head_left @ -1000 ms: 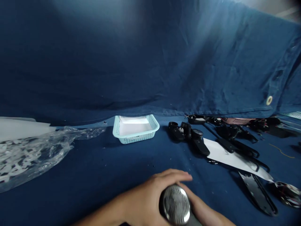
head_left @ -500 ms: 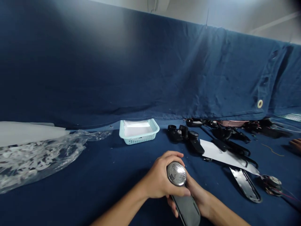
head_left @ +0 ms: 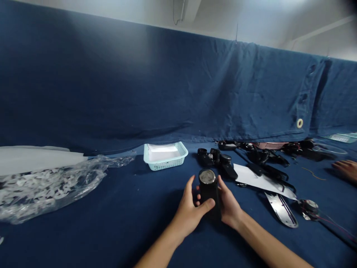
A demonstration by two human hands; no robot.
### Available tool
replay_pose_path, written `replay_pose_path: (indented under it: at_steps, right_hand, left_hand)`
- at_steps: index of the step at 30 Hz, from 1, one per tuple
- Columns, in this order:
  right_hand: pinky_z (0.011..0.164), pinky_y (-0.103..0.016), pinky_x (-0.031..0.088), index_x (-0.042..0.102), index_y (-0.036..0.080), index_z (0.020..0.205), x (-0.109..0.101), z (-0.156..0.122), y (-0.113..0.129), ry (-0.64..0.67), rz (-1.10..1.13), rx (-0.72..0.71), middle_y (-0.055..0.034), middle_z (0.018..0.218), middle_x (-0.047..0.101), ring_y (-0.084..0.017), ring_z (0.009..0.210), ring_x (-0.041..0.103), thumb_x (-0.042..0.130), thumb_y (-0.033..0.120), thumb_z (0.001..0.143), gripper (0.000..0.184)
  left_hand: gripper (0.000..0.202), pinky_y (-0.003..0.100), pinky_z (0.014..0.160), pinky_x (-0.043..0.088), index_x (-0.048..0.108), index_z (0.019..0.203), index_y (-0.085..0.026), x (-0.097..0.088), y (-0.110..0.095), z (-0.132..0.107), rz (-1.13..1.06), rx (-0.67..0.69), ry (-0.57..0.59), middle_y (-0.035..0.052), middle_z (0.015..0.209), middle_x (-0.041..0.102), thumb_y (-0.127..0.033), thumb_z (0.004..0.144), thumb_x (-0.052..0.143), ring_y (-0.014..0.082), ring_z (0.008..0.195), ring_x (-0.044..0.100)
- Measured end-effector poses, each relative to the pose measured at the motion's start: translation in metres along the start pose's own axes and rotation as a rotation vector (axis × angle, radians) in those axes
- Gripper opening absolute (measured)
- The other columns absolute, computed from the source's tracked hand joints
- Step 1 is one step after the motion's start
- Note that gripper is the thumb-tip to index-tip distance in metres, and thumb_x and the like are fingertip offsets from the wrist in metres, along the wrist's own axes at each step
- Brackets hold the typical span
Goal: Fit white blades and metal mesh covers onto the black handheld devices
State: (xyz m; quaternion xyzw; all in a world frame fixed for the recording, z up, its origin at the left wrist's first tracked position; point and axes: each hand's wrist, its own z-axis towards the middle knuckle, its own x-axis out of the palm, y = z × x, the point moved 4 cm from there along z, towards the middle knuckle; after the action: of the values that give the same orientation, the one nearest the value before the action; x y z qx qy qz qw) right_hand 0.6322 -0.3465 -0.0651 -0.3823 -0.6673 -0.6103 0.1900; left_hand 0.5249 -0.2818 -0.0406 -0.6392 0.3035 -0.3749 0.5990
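Both hands hold a black handheld device [head_left: 209, 193] with a round perforated metal head [head_left: 207, 176], standing it upright on the blue cloth. My left hand [head_left: 189, 212] wraps its left side, thumb across the front. My right hand [head_left: 228, 204] grips its right side from behind. The device's lower end is hidden between my palms.
A pale green basket [head_left: 165, 156] with white lining stands behind the device. Black parts [head_left: 220, 162], a white sheet [head_left: 260, 181] and a metal plate [head_left: 280, 209] lie to the right. Crumpled clear plastic [head_left: 52, 182] lies left. Another person's hand [head_left: 346, 168] rests at far right.
The device has gone from lying tilted toward me to standing upright, farther from me. My left hand has slid from the head down to the body. The view has tilted up.
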Motion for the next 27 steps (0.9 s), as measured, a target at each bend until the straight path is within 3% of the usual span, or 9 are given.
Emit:
replay_pose_path:
  at_steps: [4, 8, 11, 14, 21, 27]
  right_hand:
    - [0.061, -0.033, 0.051, 0.061, 0.02, 0.115, -0.002, 0.002, 0.006, -0.069, -0.061, -0.117, -0.0081, 0.089, 0.073, -0.023, 0.073, 0.068, 0.038, 0.071, 0.088, 0.062]
    - [0.048, -0.029, 0.043, 0.06, 0.019, 0.119, 0.008, -0.002, 0.001, -0.124, -0.156, -0.189, -0.0092, 0.087, 0.072, -0.022, 0.064, 0.064, 0.05, 0.065, 0.086, 0.058]
    - [0.062, -0.03, 0.048, 0.053, 0.026, 0.128, 0.015, -0.006, -0.001, -0.106, -0.192, -0.278, -0.0048, 0.102, 0.071, -0.02, 0.076, 0.065, 0.054, 0.054, 0.089, 0.048]
    - [0.084, -0.03, 0.045, 0.051, 0.028, 0.132, 0.017, -0.007, -0.003, -0.055, -0.213, -0.341, -0.0015, 0.115, 0.067, -0.02, 0.097, 0.062, 0.061, 0.038, 0.087, 0.046]
    - [0.094, -0.036, 0.041, 0.047, 0.028, 0.136, 0.012, -0.003, -0.008, 0.041, -0.196, -0.341, -0.0045, 0.122, 0.065, -0.022, 0.108, 0.059, 0.065, 0.024, 0.084, 0.054]
    - [0.099, -0.038, 0.04, 0.044, 0.03, 0.139, 0.008, -0.003, -0.008, 0.103, -0.183, -0.316, -0.005, 0.126, 0.063, -0.022, 0.11, 0.059, 0.064, 0.023, 0.084, 0.058]
  left_hand:
    - [0.074, 0.04, 0.085, 0.054, 0.026, 0.143, -0.025, 0.016, 0.019, -0.01, -0.15, -0.115, -0.009, 0.0167, 0.143, 0.039, -0.053, 0.085, 0.062, 0.0299, 0.121, 0.051]
    - [0.069, 0.027, 0.063, 0.055, 0.032, 0.138, -0.025, 0.021, 0.022, -0.014, -0.205, -0.12, -0.075, 0.0115, 0.119, 0.056, -0.039, 0.082, 0.07, 0.0187, 0.089, 0.063]
    - [0.073, 0.022, 0.051, 0.051, 0.032, 0.137, -0.022, 0.013, 0.027, -0.015, -0.206, -0.148, -0.114, 0.0061, 0.097, 0.059, -0.025, 0.077, 0.074, 0.0119, 0.065, 0.059]
    - [0.066, 0.022, 0.043, 0.049, 0.036, 0.135, -0.022, 0.001, 0.03, -0.015, -0.23, -0.18, -0.092, 0.0024, 0.088, 0.056, -0.023, 0.077, 0.069, 0.0085, 0.052, 0.054]
    - [0.061, 0.026, 0.042, 0.051, 0.033, 0.132, -0.025, -0.008, 0.033, -0.014, -0.297, -0.179, -0.055, -0.0007, 0.088, 0.053, -0.026, 0.08, 0.065, 0.0059, 0.044, 0.049]
    - [0.064, 0.028, 0.05, 0.055, 0.033, 0.131, -0.023, -0.007, 0.03, -0.016, -0.313, -0.147, -0.061, 0.0052, 0.103, 0.054, -0.022, 0.078, 0.069, 0.0081, 0.056, 0.056]
